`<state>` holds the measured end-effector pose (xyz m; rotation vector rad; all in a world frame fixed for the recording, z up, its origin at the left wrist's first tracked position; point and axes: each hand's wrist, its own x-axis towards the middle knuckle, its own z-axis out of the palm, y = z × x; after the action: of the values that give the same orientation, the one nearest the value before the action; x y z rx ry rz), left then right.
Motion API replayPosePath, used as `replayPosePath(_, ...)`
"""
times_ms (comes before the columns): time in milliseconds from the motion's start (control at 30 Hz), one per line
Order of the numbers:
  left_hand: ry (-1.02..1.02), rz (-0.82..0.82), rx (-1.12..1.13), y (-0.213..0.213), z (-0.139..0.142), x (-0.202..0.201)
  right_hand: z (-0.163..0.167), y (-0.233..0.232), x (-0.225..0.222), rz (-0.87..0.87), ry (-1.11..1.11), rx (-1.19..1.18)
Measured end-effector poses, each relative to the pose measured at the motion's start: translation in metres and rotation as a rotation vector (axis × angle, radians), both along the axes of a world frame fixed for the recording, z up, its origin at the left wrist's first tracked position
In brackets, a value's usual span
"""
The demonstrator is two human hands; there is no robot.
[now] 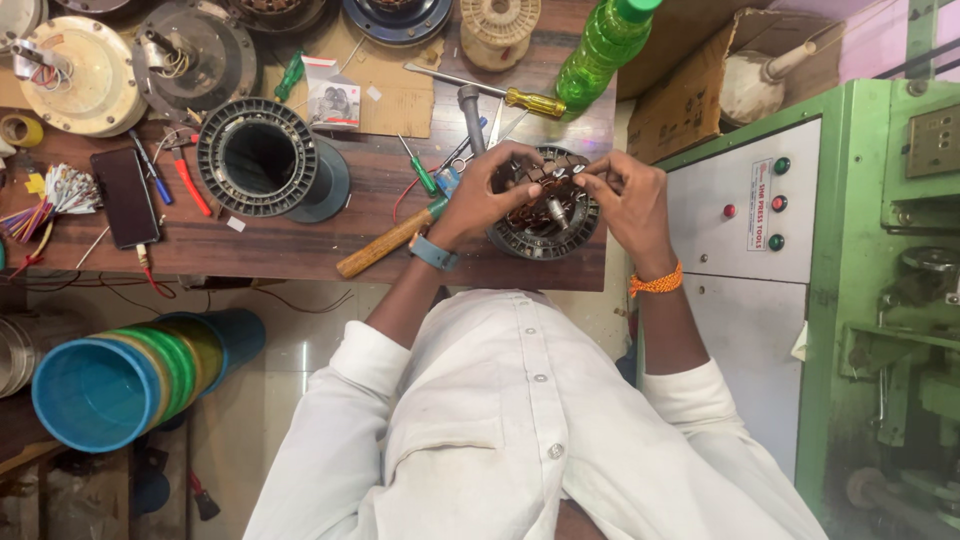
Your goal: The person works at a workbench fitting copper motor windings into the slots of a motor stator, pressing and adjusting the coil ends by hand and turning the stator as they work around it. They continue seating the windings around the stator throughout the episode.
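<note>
I am steadying the wound stator (545, 215) on the desk (300, 240) edge, left hand (480, 195) pressing its rim, right hand (625, 195) pinching copper wire above it; iron core probably heavy, windings fragile, so gripping the rim only.

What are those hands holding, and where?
Both hands, left and right, grip the round wound stator at its top rim, fingers on the windings.

Wooden workbench (300, 240) above pale tiled floor (300, 340); green machine cabinet (870, 300) at right; stacked coloured buckets (130, 375) lower left; even light.
</note>
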<state>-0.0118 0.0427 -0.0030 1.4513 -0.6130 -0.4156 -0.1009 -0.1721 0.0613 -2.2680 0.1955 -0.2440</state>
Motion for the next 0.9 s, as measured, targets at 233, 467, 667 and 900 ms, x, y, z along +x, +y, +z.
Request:
replayPosePath(233,-0.213,0.295,0.169,-0.022,0.011,-0.015,0.015,-0.004,0.012,-0.005,-0.051,-0.02)
replayPosePath(467,-0.25,0.502,0.28,-0.038,0.009,-0.031,0.019,-0.01,0.033,0.11,-0.082,-0.112)
replayPosePath(667,-0.208,0.507,0.286,-0.043,-0.002,-0.032,0.017,-0.006,0.062,0.286,-0.16,-0.382)
replayPosePath(900,0.823,0.109,-0.46,-0.029,-0.027,-0.011,0.022,0.009,0.082,0.409,0.037,-0.489)
